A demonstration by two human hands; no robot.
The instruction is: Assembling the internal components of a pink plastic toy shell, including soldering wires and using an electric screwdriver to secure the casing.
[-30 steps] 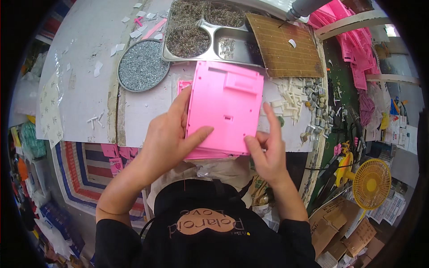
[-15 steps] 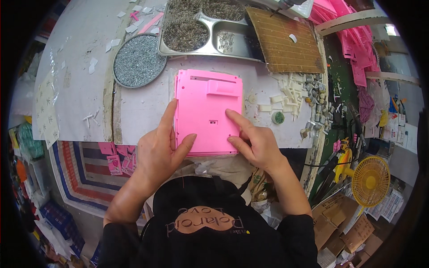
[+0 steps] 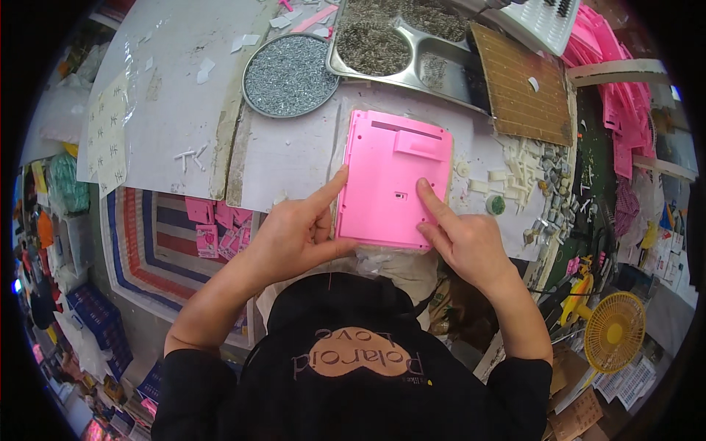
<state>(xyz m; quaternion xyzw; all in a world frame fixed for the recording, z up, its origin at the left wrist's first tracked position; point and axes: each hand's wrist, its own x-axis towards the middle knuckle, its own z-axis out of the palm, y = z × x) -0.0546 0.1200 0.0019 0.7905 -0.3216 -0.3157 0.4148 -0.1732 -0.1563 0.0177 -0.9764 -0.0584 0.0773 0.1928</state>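
A pink rectangular plastic casing (image 3: 382,169) lies in front of me at the worktable's near edge. Its face has a long slot at the top, a raised block, a small opening near the middle and screw holes. My left hand (image 3: 294,239) holds its left side, index finger along the edge and thumb at the lower left corner; the other fingers curl in. Along the right edge, my right hand (image 3: 471,246) grips it with index finger and thumb on the face. What lies under the casing is mostly hidden.
Behind the casing stand a round tray of small silvery metal pieces (image 3: 289,76) and a steel compartment tray (image 3: 448,45) of small parts. A brown board (image 3: 523,88) leans beside it. White plastic pieces (image 3: 518,173) and metal cylinders (image 3: 553,187) lie right, near a yellow fan (image 3: 615,332).
The view has shifted, so the table things appear farther right and slightly higher. My left thumb has moved off the casing's face to its lower left corner. My right hand keeps its place.
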